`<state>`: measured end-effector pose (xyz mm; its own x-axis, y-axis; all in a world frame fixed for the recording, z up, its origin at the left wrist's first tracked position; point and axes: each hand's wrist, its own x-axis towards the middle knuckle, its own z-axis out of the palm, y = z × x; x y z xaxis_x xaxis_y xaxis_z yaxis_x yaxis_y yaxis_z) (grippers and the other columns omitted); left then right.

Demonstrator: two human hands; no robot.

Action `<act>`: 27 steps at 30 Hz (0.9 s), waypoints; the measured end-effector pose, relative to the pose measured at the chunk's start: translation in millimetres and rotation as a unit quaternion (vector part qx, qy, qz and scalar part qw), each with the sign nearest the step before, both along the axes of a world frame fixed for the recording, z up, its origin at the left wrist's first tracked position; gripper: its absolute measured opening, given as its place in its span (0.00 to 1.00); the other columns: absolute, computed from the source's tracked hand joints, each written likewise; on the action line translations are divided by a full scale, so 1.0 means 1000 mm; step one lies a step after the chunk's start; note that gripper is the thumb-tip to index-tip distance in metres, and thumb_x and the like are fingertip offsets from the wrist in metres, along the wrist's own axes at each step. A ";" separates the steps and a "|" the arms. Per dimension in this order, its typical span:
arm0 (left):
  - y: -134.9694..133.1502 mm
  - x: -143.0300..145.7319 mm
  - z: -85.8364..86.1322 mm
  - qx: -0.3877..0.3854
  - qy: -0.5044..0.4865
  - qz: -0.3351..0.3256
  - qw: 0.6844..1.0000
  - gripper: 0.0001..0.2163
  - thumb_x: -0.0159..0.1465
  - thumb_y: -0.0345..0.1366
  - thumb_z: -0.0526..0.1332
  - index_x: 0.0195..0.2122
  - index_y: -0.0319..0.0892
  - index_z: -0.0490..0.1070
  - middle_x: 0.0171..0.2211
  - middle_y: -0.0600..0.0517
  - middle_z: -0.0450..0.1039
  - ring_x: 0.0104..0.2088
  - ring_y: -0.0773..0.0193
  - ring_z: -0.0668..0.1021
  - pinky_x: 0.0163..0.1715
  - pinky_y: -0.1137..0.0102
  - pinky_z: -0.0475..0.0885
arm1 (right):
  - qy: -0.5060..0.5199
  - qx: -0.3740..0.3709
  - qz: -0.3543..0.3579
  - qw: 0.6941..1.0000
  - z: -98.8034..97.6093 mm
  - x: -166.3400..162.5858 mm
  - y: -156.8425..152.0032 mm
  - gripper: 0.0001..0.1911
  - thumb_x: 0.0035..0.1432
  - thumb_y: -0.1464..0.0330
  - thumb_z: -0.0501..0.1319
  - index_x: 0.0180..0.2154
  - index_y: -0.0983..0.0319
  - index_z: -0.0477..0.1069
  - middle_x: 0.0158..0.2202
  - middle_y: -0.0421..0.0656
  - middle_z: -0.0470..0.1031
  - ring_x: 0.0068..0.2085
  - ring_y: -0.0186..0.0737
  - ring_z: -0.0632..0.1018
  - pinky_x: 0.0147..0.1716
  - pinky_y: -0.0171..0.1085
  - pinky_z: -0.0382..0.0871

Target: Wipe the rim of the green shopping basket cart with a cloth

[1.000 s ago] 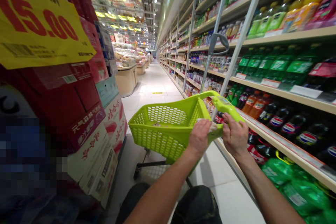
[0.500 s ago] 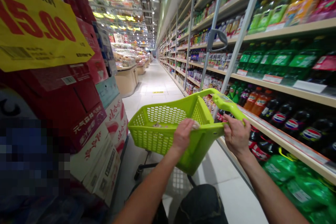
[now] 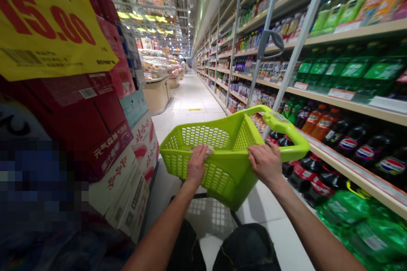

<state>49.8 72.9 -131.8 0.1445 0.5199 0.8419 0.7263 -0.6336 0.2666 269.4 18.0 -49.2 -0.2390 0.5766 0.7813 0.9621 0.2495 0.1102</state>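
A lime-green plastic shopping cart [image 3: 222,178] stands in front of my knees, its handle [image 3: 299,139] toward the right shelves. My left hand [image 3: 197,163] is closed over the near rim, around the middle of that side. A small pale item, too unclear to name, shows by its fingertips. Farther right along the same rim, my right hand [image 3: 265,163] has its fingers wrapped over the edge, beside where the handle begins. Most of the cart's inside is hidden behind the near wall and my left hand.
Shelves [image 3: 343,97] of bottled drinks run along the right, with large green bottles [image 3: 365,220] low down. Stacked cartons [image 3: 117,178] and a yellow price sign [image 3: 54,29] crowd the left. A white tiled aisle [image 3: 187,93] leads ahead past display counters [image 3: 155,95].
My left hand has slid left along the rim. My right hand has shifted left from near the handle's base onto the near rim. The view has turned slightly left.
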 end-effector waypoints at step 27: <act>0.023 -0.107 -0.015 -0.082 -0.055 0.137 0.986 0.21 0.55 0.20 0.47 0.46 0.41 0.69 0.52 0.48 0.66 0.54 0.58 0.66 0.52 0.57 0.64 | 0.006 -0.019 0.030 0.999 -0.023 -0.017 0.014 0.10 0.56 0.69 0.54 0.38 0.60 0.72 0.37 0.42 0.76 0.41 0.41 0.71 0.50 0.44 0.48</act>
<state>-57.6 96.2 -146.9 -0.1086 0.6569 0.7461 0.8253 -0.3588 0.4360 252.8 32.3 -72.4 -0.2643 0.5909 0.7622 0.9466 0.3101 0.0878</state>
